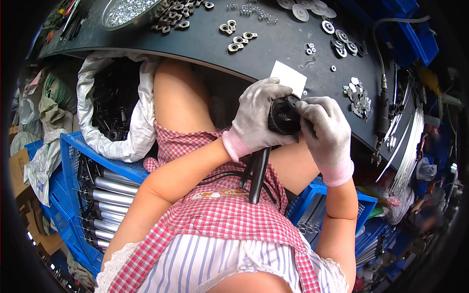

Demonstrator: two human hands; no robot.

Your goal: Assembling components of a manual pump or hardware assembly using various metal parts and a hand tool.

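My left hand [255, 115], in a white knit glove with a pink cuff, is closed around a black round housing [277, 124] above my lap. A small metal coil spring [284, 116] shows inside the housing's open face. Black handle-like bars [259, 177] hang down below it toward my apron. My right hand [328, 126], gloved the same way, has its fingers pinched together at the housing's right edge. What those fingertips hold, if anything, is hidden. Just beyond the hands, a white card [289, 77] lies at the table's edge.
The dark table [273, 46] carries metal lever pieces [235, 41], springs [251, 11], round discs [342, 36], flat plates [359, 97] and a bowl [128, 28] of small parts. A white sack [85, 107] and a blue crate [66, 156] stand left; an air-driver-like tool [383, 115] hangs right.
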